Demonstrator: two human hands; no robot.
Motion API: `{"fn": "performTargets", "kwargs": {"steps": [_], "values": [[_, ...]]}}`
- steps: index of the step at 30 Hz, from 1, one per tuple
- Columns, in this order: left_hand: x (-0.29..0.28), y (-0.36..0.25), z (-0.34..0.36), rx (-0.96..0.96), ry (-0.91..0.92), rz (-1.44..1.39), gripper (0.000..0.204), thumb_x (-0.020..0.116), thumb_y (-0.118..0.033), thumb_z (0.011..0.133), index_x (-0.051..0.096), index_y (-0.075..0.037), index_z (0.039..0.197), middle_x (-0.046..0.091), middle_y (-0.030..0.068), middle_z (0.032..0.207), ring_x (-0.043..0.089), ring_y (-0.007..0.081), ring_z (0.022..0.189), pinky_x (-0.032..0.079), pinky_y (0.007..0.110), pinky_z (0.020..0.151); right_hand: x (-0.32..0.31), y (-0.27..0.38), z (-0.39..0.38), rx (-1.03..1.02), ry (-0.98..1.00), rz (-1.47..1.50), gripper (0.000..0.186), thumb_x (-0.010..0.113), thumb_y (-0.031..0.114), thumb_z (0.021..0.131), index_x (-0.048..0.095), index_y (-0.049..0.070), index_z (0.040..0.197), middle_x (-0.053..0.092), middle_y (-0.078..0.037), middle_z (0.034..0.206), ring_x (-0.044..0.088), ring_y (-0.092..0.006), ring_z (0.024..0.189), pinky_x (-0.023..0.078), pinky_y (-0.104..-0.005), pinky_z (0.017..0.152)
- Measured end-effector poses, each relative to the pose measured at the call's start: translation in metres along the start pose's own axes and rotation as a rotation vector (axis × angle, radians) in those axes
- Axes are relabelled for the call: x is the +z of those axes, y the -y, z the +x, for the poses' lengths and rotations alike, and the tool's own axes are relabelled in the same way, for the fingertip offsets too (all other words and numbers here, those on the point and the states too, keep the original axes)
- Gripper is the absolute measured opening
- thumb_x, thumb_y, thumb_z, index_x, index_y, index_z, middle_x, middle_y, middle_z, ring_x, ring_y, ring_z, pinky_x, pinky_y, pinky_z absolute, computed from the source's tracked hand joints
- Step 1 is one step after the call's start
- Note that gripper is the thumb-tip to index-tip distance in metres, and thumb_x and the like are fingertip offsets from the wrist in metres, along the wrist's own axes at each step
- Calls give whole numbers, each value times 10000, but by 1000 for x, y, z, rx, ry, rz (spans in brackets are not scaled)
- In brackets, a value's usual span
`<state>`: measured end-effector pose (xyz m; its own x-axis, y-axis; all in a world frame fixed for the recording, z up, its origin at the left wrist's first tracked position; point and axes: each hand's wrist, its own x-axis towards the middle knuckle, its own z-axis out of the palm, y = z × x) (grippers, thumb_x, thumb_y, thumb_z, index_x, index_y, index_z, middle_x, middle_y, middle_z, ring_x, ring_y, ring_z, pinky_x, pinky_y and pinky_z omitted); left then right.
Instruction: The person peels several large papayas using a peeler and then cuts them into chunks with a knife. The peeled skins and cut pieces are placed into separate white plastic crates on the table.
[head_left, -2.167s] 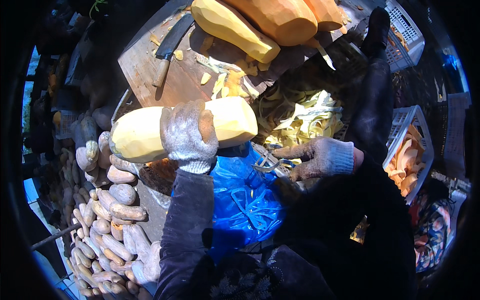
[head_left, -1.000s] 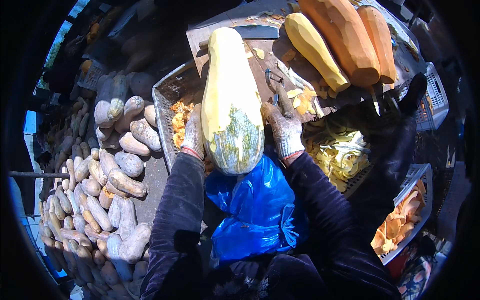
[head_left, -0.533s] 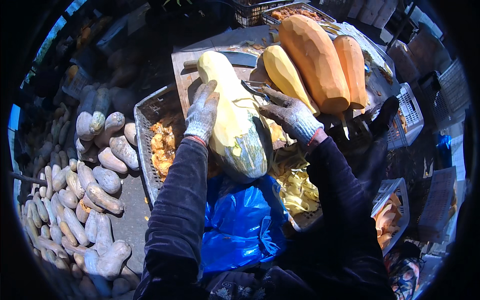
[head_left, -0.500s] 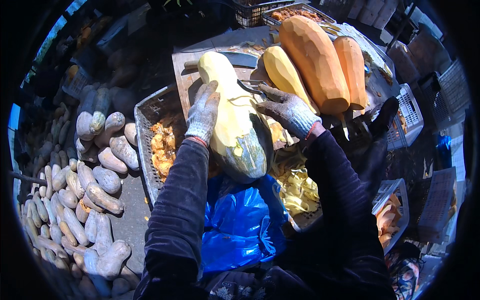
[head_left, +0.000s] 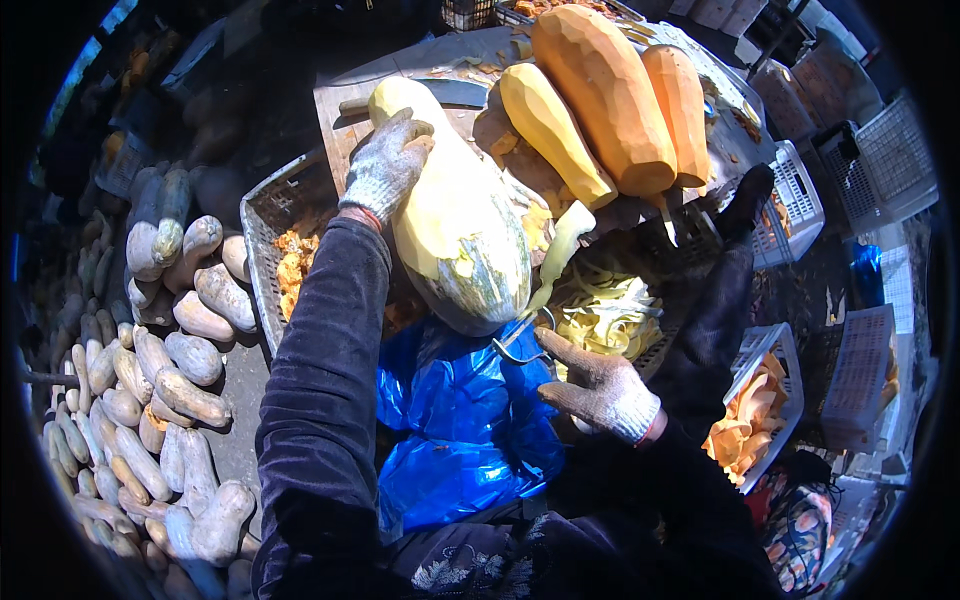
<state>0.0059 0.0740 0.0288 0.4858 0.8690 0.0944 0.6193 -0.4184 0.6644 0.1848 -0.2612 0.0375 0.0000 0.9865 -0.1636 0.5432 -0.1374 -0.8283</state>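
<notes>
A large squash [head_left: 450,220] lies tilted over the blue plastic bag [head_left: 440,450], pale yellow where peeled and mottled green at its lower end. My left hand [head_left: 390,160], in a soiled knit glove, grips its neck from the left. Just past the squash's lower right end, my gloved right hand [head_left: 595,385] is closed on a metal peeler [head_left: 512,350]. A long pale peel strip [head_left: 560,245] hangs above the peeler along the squash's right side. Beyond the neck, a wide-bladed knife [head_left: 450,94] rests on the wooden board [head_left: 335,112].
Peeled squashes [head_left: 600,100] lie on the board. Peel-filled crates stand left [head_left: 258,255] and right [head_left: 792,400]; yellow peels [head_left: 605,315] pile between. Unpeeled squashes [head_left: 195,400] cover the left floor. A dark-clothed leg [head_left: 700,320] stretches at right, with floral fabric [head_left: 795,530] below it.
My right hand has drawn the peeler down toward me past the squash's lower end, and a long peel strip now hangs there. My left hand sits slightly higher on the neck.
</notes>
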Motion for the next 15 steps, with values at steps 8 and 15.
{"fn": "performTargets", "kwargs": {"steps": [8, 15], "values": [[37, 40, 43, 320, 12, 732, 304, 506, -145, 951, 656, -152, 1215, 513, -7, 1447, 403, 294, 1387, 370, 441, 1140, -39, 3, 165, -312, 36, -187, 557, 623, 451, 905, 572, 131, 1359, 718, -194, 1000, 698, -331, 884, 540, -381, 819], [18, -8, 20, 226, 141, 860, 380, 454, -318, 1000, 584, -255, 1352, 405, 120, 1528, 347, 388, 1412, 339, 463, 1161, 22, -41, -12, -169, -81, -149, 637, 710, 449, 887, 507, 227, 1448, 697, -129, 1183, 681, -259, 1027, 516, -374, 908]]}}
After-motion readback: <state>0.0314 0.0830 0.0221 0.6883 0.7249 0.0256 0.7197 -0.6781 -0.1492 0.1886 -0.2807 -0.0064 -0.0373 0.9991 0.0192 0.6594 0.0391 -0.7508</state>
